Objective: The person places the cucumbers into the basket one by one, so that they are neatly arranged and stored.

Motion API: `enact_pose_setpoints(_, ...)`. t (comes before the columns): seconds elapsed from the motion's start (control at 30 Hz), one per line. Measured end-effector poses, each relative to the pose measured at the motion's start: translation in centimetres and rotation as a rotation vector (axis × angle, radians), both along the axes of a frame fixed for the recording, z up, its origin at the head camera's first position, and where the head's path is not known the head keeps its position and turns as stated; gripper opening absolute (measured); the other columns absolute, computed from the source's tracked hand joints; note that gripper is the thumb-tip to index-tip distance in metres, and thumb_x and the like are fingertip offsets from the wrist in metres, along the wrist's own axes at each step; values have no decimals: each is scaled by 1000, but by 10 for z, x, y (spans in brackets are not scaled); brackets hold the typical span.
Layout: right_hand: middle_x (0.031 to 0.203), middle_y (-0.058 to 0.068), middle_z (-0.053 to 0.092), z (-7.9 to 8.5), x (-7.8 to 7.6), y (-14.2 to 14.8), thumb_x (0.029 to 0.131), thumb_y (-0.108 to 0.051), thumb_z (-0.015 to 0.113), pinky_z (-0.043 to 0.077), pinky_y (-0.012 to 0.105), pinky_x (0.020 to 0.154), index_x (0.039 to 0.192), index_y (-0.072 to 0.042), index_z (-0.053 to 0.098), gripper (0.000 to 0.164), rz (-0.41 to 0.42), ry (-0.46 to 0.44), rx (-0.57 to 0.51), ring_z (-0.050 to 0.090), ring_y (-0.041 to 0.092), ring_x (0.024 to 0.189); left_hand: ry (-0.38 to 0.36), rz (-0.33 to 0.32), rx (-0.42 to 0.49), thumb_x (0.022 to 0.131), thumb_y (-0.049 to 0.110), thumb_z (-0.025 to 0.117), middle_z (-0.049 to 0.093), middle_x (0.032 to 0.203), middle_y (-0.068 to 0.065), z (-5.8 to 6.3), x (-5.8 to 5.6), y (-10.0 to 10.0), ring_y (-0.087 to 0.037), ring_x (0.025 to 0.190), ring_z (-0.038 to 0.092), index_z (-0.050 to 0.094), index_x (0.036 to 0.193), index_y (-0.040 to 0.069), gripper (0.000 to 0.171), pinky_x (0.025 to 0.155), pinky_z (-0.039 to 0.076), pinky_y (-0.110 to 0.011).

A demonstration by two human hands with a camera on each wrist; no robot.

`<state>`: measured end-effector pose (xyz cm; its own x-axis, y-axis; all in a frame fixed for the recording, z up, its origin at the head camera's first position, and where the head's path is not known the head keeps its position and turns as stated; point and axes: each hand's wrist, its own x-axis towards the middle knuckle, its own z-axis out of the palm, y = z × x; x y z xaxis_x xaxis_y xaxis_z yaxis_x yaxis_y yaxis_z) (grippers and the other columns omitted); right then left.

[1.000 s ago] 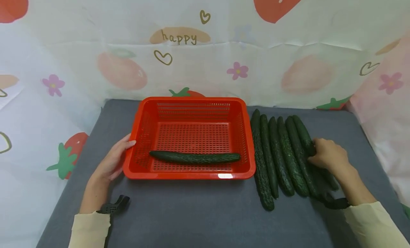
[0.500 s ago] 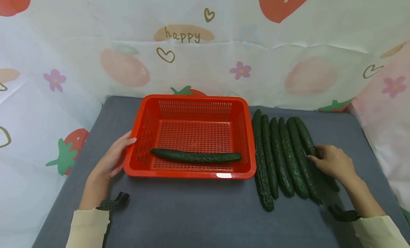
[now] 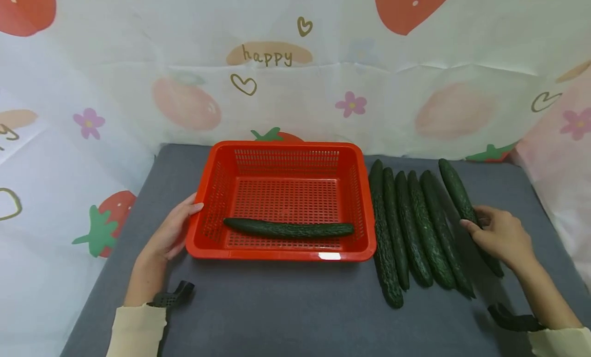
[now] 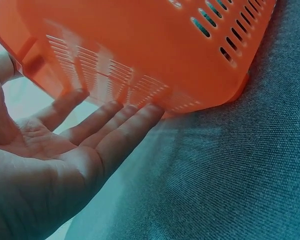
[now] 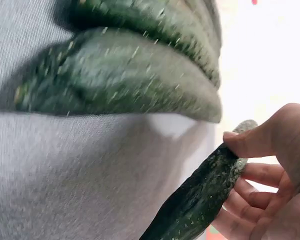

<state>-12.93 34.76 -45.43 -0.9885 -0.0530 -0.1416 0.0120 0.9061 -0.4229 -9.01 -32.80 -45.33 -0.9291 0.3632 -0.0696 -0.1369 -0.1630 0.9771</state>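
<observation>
My right hand (image 3: 505,239) grips a dark green cucumber (image 3: 456,189) around its middle, apart from the row. In the right wrist view the thumb lies on one side of this cucumber (image 5: 197,195) and the fingers wrap the other. Left of it, several bumpy cucumbers (image 3: 430,234) lie side by side. My left hand (image 3: 172,231) holds the left side of a red plastic basket (image 3: 281,254), thumb over the rim. Its fingers (image 4: 132,130) press against the slotted outer wall in the left wrist view. One cucumber (image 3: 288,229) lies crosswise inside the basket near its front wall.
Grey cloth (image 3: 277,311) covers the table. A white curtain (image 3: 286,100) printed with strawberries and hearts hangs behind and along the sides. The row's leftmost cucumber (image 3: 387,254) lies right at the basket's right rim. A black strap mount (image 3: 512,318) sits on the right wrist.
My right hand has drawn the rightmost cucumber away from the row, to the right, leaving a gap beside the others. The left hand keeps its hold on the basket.
</observation>
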Motion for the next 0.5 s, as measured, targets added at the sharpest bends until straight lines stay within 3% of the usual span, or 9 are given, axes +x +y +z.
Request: enact_pose_setpoints(0.5, 134, 41, 62, 24, 13, -39, 106, -38, 65, 55, 68, 76, 148, 8, 52, 64, 30, 116, -117, 64, 60, 115, -21, 13, -11, 115, 18, 35, 70, 126, 5, 3, -2, 1, -6, 107, 74, 36, 157, 15, 42, 89, 64, -25)
